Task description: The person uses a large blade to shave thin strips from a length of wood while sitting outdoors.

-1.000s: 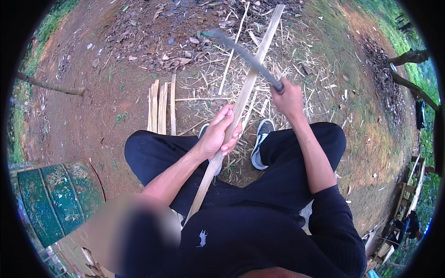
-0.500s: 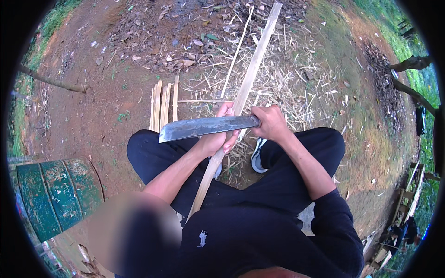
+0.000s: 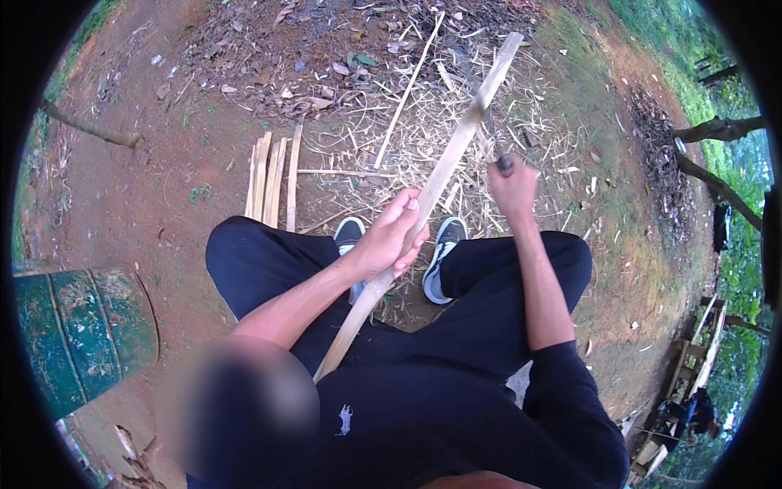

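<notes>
My left hand is wrapped round the middle of a long, flat wooden strip. The strip slants from my lap up and to the right, over the ground between my shoes. In my right hand, to the right of the strip, is the handle of a machete, gripped with the fingers closed. Its blade is smeared by motion and points away from me toward the far part of the strip. A dark blurred patch shows on the strip there; whether the blade touches it I cannot tell.
Several split wooden pieces lie side by side beyond my left knee. A thin stick rests among pale shavings in front. A green, rusty metal drum is at my left. Tree branches reach in from the right.
My right hand has moved away and to the right, swinging the machete from across my left wrist toward the far part of the strip. The strip's far end has shifted nearer and right.
</notes>
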`<move>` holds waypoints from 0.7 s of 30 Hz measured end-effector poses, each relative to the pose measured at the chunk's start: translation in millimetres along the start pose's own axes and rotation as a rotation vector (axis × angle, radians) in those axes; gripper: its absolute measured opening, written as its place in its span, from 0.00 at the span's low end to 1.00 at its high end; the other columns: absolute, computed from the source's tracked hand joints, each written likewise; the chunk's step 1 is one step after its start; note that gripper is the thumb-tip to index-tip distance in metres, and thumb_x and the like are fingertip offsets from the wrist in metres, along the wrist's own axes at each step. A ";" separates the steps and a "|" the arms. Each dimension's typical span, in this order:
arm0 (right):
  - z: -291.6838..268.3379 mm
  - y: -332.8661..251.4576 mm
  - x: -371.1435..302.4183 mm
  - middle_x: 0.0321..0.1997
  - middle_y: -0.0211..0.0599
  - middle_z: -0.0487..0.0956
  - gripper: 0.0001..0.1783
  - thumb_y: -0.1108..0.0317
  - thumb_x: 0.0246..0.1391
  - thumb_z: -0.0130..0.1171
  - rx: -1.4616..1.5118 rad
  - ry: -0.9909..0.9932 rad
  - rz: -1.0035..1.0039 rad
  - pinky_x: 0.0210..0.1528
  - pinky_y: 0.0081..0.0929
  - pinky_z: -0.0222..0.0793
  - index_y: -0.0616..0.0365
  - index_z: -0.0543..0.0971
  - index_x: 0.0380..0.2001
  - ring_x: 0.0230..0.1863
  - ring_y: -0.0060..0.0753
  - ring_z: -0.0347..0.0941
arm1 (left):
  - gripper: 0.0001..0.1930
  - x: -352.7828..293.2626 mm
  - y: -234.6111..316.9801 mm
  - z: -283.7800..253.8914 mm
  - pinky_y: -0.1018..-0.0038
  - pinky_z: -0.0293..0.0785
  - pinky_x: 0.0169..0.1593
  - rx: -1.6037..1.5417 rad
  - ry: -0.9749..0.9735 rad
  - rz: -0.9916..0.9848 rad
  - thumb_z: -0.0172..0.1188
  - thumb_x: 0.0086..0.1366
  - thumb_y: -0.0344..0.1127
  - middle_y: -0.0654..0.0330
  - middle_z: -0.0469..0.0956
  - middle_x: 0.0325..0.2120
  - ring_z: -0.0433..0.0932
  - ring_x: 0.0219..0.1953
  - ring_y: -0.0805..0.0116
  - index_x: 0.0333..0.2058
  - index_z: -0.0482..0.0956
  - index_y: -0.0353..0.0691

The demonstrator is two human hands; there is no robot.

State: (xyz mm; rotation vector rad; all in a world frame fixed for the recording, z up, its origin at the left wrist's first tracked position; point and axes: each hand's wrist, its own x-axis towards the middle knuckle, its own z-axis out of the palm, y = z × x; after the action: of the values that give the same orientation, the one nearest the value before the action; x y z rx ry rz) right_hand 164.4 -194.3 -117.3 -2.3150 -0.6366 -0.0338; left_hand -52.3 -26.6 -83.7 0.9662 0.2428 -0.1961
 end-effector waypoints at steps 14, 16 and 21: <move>18.3 -14.1 -3.4 0.21 0.34 0.78 0.11 0.67 0.34 0.66 -0.281 -0.095 -0.595 0.31 0.40 0.69 0.51 0.74 0.24 0.23 0.42 0.79 | 0.16 -4.8 12.4 -18.6 0.85 0.63 0.11 0.082 0.081 0.100 0.31 0.80 0.47 0.65 0.65 0.24 0.60 0.09 0.83 0.57 0.55 0.46; 12.4 13.2 17.2 0.19 0.43 0.79 0.09 0.66 0.41 0.64 -0.113 0.027 -0.258 0.29 0.41 0.70 0.58 0.76 0.23 0.22 0.47 0.78 | 0.15 -3.9 13.4 -11.9 0.84 0.62 0.10 0.036 0.071 0.062 0.30 0.80 0.45 0.65 0.65 0.24 0.59 0.08 0.82 0.57 0.56 0.46; -15.1 29.7 31.5 0.13 0.46 0.75 0.12 0.67 0.49 0.59 -0.080 0.196 0.288 0.26 0.38 0.69 0.66 0.75 0.20 0.18 0.39 0.76 | 0.16 -10.8 -4.1 11.1 0.82 0.62 0.11 0.028 -0.053 -0.087 0.32 0.80 0.46 0.65 0.65 0.23 0.60 0.09 0.80 0.56 0.57 0.45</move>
State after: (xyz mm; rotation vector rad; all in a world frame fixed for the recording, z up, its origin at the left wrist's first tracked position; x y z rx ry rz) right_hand 207.8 -208.8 -118.9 -2.4212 -0.2042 -0.1517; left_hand -62.5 -37.5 -77.7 0.9777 0.2346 -0.3051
